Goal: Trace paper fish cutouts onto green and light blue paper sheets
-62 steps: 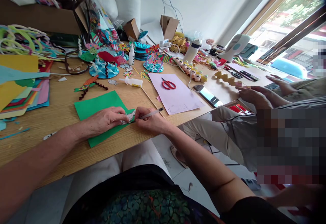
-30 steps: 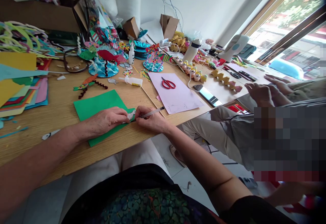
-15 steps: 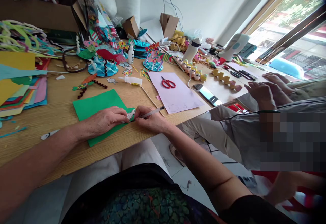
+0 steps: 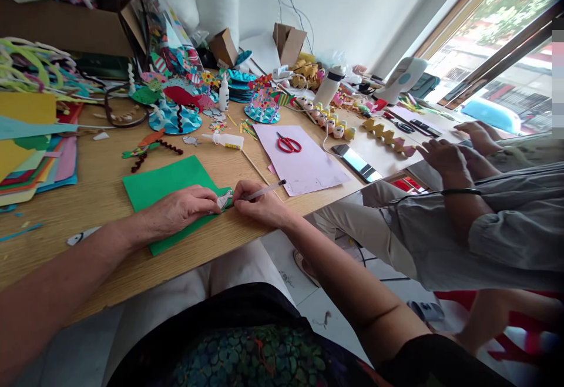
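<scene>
A green sheet [image 4: 170,181] lies at the table's front edge. On its right corner is a small white paper cutout [image 4: 224,199] with dark lines. My left hand [image 4: 191,208] rests on the sheet, its closed fingers pinching the cutout against the green. Just to the right, my right hand [image 4: 259,204] grips a slim, pale pen [image 4: 272,188], its dark end pointing up and right. The pen's tip is hidden by my fingers near the cutout. Another white cutout [image 4: 83,235] with a black eye mark lies left of the sheet, partly behind my left forearm.
Red scissors [image 4: 289,143] lie on a pale lilac sheet [image 4: 304,170], with a phone [image 4: 356,162] beside it. A glue bottle [image 4: 224,140] and a thin stick [image 4: 258,167] lie behind my hands. Coloured sheets [image 4: 66,158] are stacked left. A co-worker's hands [image 4: 445,155] are at the right.
The view has shifted slightly, so the table things sit a little further left. Both my hands keep the same hold on the cutout and the pen.
</scene>
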### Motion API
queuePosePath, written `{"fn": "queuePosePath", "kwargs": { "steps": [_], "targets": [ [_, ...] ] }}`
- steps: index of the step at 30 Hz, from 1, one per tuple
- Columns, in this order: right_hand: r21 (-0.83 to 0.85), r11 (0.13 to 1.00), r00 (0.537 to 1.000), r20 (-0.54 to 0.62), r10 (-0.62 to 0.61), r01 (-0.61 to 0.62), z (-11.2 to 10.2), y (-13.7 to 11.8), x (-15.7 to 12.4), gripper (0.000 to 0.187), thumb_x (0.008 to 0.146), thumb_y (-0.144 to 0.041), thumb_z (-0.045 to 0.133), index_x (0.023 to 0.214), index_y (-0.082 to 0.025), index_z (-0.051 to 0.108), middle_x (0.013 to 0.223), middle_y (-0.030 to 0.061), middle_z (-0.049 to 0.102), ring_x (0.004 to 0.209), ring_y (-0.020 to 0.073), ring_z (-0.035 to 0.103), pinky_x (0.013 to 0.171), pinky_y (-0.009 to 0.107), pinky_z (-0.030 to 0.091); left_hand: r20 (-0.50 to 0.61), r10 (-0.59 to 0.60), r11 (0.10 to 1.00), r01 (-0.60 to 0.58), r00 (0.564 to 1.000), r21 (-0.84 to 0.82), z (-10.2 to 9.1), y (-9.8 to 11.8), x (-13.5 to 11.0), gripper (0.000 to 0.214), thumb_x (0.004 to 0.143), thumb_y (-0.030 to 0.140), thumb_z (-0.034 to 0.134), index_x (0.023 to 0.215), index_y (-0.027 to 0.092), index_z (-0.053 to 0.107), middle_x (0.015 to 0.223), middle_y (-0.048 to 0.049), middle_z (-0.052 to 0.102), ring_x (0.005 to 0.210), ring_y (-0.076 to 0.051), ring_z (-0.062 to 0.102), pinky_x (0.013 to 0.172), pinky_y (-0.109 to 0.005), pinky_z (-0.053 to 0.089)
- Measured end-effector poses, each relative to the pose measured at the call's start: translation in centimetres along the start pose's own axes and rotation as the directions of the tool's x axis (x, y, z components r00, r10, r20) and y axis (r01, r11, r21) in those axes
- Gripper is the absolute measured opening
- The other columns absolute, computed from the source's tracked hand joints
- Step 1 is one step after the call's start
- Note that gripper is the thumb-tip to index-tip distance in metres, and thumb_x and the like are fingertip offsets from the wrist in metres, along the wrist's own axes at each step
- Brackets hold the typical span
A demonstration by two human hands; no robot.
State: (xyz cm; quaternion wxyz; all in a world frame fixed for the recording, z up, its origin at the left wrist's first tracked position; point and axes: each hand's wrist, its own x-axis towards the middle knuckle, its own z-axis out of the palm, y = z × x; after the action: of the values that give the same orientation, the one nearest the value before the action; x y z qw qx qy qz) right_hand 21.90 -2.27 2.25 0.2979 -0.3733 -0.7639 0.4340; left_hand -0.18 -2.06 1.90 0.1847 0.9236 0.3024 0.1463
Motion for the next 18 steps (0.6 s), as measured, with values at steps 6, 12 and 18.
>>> {"fn": "queuePosePath", "kwargs": {
  "steps": [6,12,18],
  "targets": [
    [-0.066,0.997,0.999,0.009,-0.032,0.033,0.30,-0.17,0.15,0.004,0.069,-0.014,0.050,0.069,-0.017,0.053,0.062,-0.0050,0.050,0.057,0.0079,0.044,0.052,0.019,0.033,-0.037,0.045,0.999,-0.046,0.998,-0.013,0.16,-0.32,-0.01,0.036,0.093,0.035,0.035,0.092,0.023,0.069,0.100,-0.0033,0.065,0.094,-0.016,0.057,0.083,-0.025,0.044],
    [-0.091,0.995,0.999,0.019,-0.036,0.038,0.31,-0.28,0.13,0.005,0.070,-0.014,0.051,0.071,-0.017,0.054,0.063,-0.0045,0.052,0.059,0.0081,0.045,0.054,0.019,0.034,-0.014,-0.002,1.000,0.001,1.000,-0.032,0.10,-0.10,0.00,0.038,0.092,0.035,0.034,0.091,0.022,0.070,0.101,-0.0030,0.065,0.095,-0.018,0.056,0.084,-0.026,0.043],
    [-0.112,0.993,0.999,0.019,-0.031,0.033,0.42,-0.51,0.07,0.005,0.070,-0.014,0.050,0.070,-0.017,0.055,0.063,-0.0047,0.051,0.059,0.0078,0.043,0.054,0.019,0.033,-0.015,-0.013,0.999,0.012,1.000,-0.037,0.09,-0.01,0.05,0.037,0.092,0.035,0.035,0.093,0.021,0.070,0.102,-0.0033,0.065,0.097,-0.017,0.056,0.085,-0.025,0.042]
  ]
}}
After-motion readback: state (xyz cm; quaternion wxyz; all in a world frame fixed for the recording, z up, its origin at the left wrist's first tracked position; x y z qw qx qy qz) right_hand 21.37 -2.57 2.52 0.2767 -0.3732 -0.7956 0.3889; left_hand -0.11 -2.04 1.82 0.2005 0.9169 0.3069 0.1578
